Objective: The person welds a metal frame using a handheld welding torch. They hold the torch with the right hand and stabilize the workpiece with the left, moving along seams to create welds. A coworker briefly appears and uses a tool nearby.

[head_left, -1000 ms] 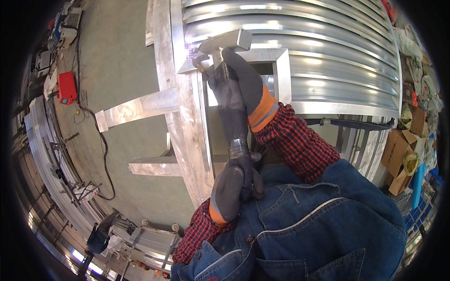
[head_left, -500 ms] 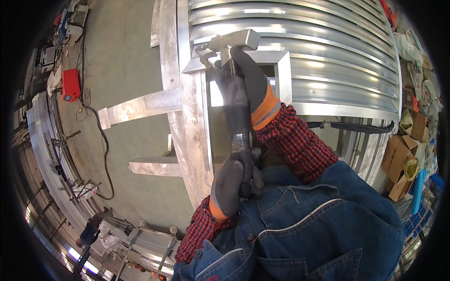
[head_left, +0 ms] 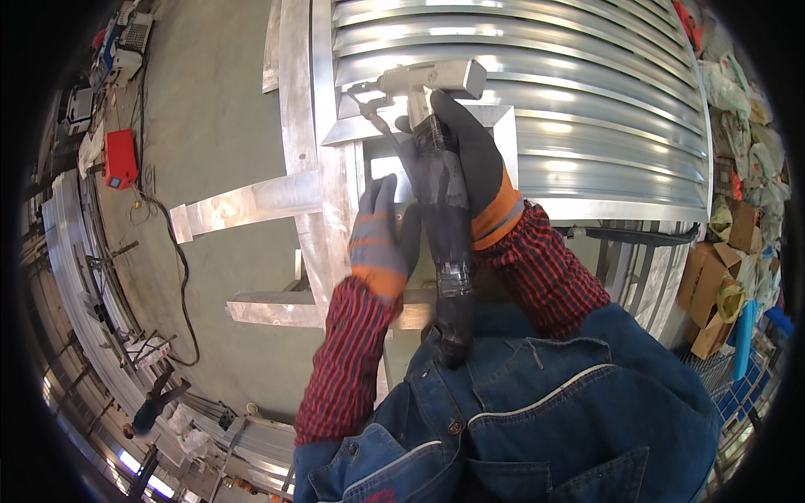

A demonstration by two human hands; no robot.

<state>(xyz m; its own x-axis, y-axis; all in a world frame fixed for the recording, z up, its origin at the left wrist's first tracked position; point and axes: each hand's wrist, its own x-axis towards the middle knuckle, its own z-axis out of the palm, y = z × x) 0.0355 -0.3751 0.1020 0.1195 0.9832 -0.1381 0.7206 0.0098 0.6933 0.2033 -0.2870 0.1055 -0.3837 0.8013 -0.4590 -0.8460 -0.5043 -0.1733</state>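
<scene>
My right hand [head_left: 480, 163], in a dark glove with an orange cuff, is wrapped round the grip of a welding gun [head_left: 449, 78]. The gun has a boxy metal head, with a narrow nozzle and thin bracket pointing left. From its grip a thick sleeve [head_left: 444, 210] bound in black tape runs back to my jacket. Left of that sleeve, my gloved left hand [head_left: 377, 235] is off it, fingers stretched forward and slightly blurred. Under the gun head is a louvred aluminium panel [head_left: 587, 126]; a mitred frame corner [head_left: 503, 126] lies by the right hand.
Flat aluminium bars [head_left: 251, 201] jut left from a long upright bar [head_left: 306, 151] over the floor. Beyond them are a red box [head_left: 121, 159], a black cable [head_left: 189, 285] and stacked profiles [head_left: 75, 260]. Cardboard boxes [head_left: 708, 281] and plastic bags stand at right. Another person [head_left: 151, 411] is far lower left.
My left hand has let go of the taped sleeve near my chest and moved forward and left, its fingers straightened. The right hand and welding gun have shifted slightly right and nearer.
</scene>
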